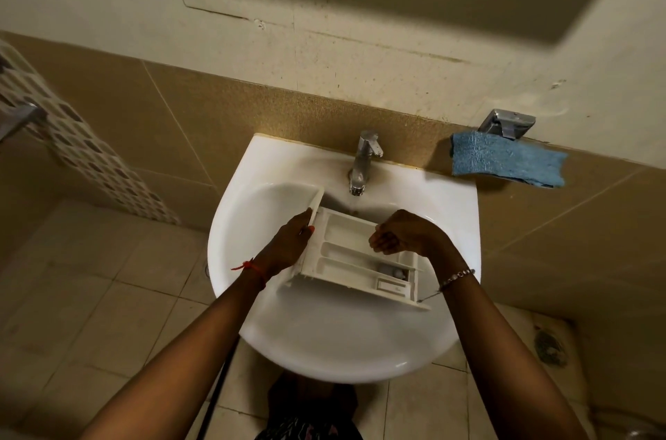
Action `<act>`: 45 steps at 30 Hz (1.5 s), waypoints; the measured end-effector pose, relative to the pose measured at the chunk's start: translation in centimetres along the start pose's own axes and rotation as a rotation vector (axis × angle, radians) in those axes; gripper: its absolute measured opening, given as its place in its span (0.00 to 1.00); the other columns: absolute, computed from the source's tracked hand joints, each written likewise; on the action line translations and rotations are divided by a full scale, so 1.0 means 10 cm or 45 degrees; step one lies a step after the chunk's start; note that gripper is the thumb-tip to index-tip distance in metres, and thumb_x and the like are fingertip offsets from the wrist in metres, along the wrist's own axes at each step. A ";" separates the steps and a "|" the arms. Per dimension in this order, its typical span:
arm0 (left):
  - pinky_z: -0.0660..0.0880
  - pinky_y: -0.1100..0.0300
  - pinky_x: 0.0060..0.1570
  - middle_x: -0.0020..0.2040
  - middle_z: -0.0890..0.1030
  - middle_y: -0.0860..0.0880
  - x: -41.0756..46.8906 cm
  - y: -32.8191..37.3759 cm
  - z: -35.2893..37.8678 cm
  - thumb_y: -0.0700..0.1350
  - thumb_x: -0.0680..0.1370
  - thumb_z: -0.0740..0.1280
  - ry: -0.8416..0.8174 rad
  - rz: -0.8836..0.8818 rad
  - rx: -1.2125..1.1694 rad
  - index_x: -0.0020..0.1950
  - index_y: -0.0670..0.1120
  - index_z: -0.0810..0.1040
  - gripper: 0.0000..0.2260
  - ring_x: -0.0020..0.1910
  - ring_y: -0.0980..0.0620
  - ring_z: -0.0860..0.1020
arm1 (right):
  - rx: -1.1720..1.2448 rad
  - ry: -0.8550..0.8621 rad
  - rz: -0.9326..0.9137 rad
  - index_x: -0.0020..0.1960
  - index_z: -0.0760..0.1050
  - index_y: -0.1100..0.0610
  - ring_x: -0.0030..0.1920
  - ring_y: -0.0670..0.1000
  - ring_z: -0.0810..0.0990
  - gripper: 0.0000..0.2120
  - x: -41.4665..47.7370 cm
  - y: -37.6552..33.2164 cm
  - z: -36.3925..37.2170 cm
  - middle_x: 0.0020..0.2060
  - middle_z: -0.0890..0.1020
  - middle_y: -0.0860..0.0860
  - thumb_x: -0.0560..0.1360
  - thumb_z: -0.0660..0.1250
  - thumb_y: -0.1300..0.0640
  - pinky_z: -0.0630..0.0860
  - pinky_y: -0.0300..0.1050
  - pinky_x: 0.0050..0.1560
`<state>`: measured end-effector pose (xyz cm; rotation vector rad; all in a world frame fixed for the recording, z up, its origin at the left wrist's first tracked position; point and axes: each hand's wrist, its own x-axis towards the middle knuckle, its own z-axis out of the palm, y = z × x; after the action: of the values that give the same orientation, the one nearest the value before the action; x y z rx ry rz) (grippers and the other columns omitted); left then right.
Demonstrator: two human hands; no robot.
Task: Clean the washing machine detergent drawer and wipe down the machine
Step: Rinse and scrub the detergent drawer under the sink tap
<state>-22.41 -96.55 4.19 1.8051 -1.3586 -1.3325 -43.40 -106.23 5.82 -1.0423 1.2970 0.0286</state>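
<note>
A white plastic detergent drawer (355, 255) with several compartments lies across the basin of a white wall sink (324, 338), its front panel toward the upper left. My left hand (288, 245) grips the drawer's front panel edge, thumb on the near face. My right hand (403, 232) hovers over the drawer's middle with fingers curled inward, holding nothing that I can see. A chrome tap (362, 162) stands at the back of the sink; its spout is just above the drawer's far end.
A blue cloth (504, 160) hangs from a chrome wall fitting (506, 122) to the right of the sink. Beige tiles cover the wall and the floor. A patterned tile strip (83, 151) runs down the left wall. A dark hose (220, 385) hangs under the sink.
</note>
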 end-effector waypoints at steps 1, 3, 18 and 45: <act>0.58 0.54 0.71 0.74 0.60 0.44 0.00 0.01 0.00 0.42 0.82 0.53 0.003 0.001 -0.001 0.75 0.44 0.55 0.21 0.72 0.46 0.61 | 0.036 -0.002 -0.004 0.60 0.70 0.75 0.40 0.53 0.77 0.17 0.00 0.00 -0.01 0.39 0.78 0.58 0.81 0.53 0.62 0.74 0.41 0.45; 0.58 0.53 0.71 0.74 0.60 0.44 0.00 0.01 0.00 0.42 0.82 0.53 0.007 -0.004 -0.006 0.75 0.44 0.54 0.21 0.72 0.45 0.61 | 0.061 -0.064 0.015 0.59 0.72 0.75 0.40 0.53 0.78 0.17 -0.01 0.01 0.01 0.39 0.79 0.58 0.81 0.54 0.62 0.75 0.41 0.44; 0.57 0.54 0.71 0.75 0.59 0.45 0.00 -0.02 0.00 0.44 0.82 0.52 0.000 -0.006 0.045 0.76 0.44 0.53 0.22 0.73 0.47 0.60 | 1.566 -0.118 -0.232 0.45 0.72 0.67 0.43 0.57 0.76 0.11 0.46 -0.16 0.35 0.38 0.78 0.62 0.80 0.52 0.66 0.78 0.49 0.51; 0.58 0.50 0.72 0.74 0.61 0.43 -0.01 -0.03 0.02 0.45 0.82 0.52 -0.020 0.003 0.103 0.76 0.46 0.50 0.23 0.72 0.44 0.62 | 0.603 0.364 -0.260 0.44 0.75 0.69 0.34 0.54 0.79 0.07 0.28 0.02 0.19 0.36 0.79 0.60 0.77 0.60 0.66 0.78 0.43 0.39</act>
<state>-22.44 -96.32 3.90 1.8487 -1.4411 -1.3110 -41.14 -106.30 3.33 -0.7786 1.3572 -0.5747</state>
